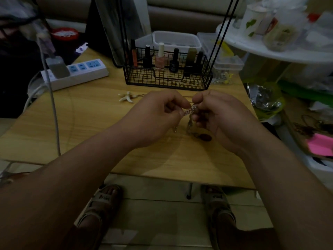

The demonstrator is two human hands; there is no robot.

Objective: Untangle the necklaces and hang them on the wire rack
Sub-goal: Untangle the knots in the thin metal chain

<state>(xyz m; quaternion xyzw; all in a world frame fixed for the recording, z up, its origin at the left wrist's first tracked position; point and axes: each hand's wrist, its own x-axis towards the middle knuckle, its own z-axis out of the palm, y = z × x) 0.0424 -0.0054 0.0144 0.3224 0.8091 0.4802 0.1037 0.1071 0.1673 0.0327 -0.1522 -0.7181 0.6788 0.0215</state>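
Left on the wooden counter (90, 123): white power strip (77, 73), grey plug (57, 66) seated in it. At the back: clear plastic box (176, 40), nail polish bottles (160, 58) upright in a row before it. Far right: pink notepad (320, 146). Below the counter edge: two sandals (100, 201).

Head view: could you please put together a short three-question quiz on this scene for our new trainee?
1. True or false: the left hand and right hand both pinch the tangled chain.
2. Fill in: the nail polish bottles in the wire basket stand ____.
3. The starfish pendant lies: A) inside the basket; B) on the table, left of the hands; C) in the right hand.
Key: 1 true; 2 upright; 3 B.
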